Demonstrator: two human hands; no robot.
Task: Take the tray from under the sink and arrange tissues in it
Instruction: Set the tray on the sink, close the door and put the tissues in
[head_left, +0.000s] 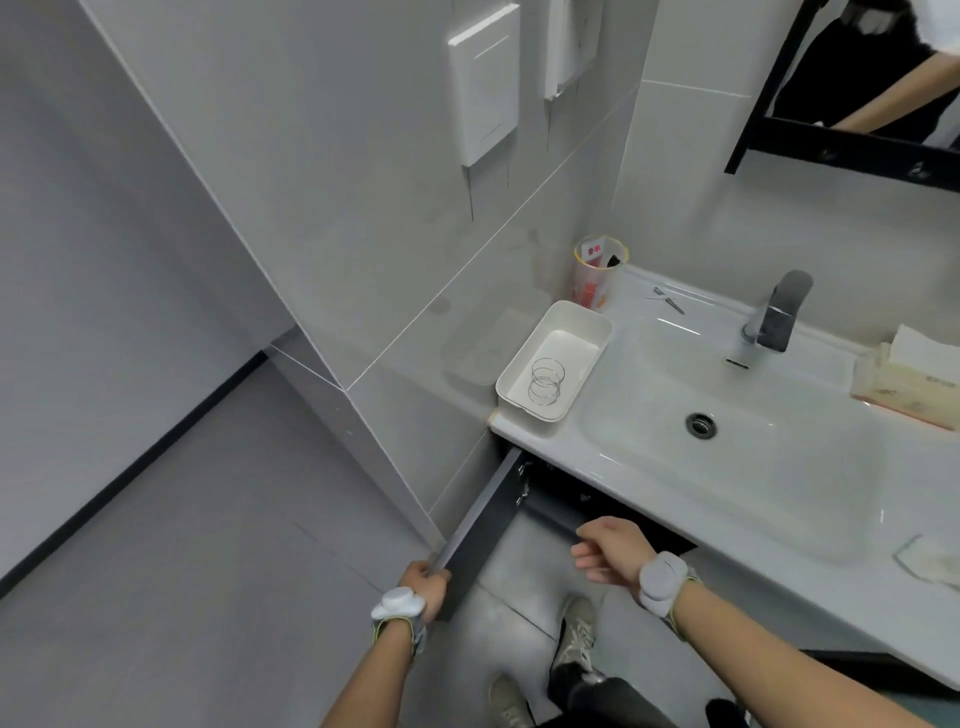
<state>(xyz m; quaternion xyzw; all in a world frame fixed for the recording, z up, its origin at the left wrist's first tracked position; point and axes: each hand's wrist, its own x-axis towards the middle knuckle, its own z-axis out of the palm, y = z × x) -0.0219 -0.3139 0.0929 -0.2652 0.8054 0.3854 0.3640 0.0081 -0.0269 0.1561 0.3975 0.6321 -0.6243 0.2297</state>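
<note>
A white rectangular tray (524, 364) stands on the left end of the sink counter, with a wire coil (546, 380) lying inside it. A pack of tissues (906, 376) sits on the counter at the far right, one sheet sticking up. Below the counter the dark cabinet door (480, 525) is swung open. My left hand (426, 584) grips the door's outer edge. My right hand (610, 551) hovers with loose fingers in front of the dark cabinet opening, holding nothing. What is inside the cabinet is hidden in shadow.
A faucet (779, 312) and drain (701, 424) mark the white basin (737, 467). A clear cup (597, 275) stands behind the tray. A mirror (857, 93) hangs above. A wall panel (485, 85) is on the tiled wall. My shoes (574, 639) are on the grey floor.
</note>
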